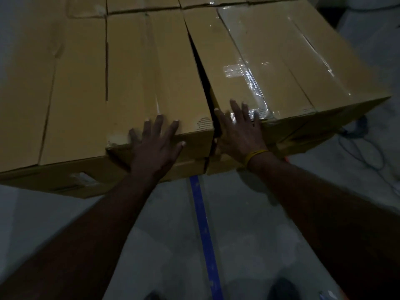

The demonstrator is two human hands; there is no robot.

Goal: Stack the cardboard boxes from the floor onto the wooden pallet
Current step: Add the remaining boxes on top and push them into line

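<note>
cardboard boxes (155, 83) lie under both hands (154, 144), fingers (236, 109) spread flat, gripping nothing.

Both your arms reach out straight in front. Your left hand (157, 146) lies flat with fingers spread. Your right hand (239, 131) lies flat too.

We see the cardboard boxes (151, 68) in a dull tan-brown, plain and unprinted, their tone muddied by the dim light. On the rightmost box (281, 61) glossy clear tape (249, 81) throws pale whitish glints. The floor (164, 245) is a flat pale grey, crossed by one strip of bright blue tape (204, 232). We note a thin yellow wristband (255, 155) and a dark cable (365, 152) looping on the grey.
</note>
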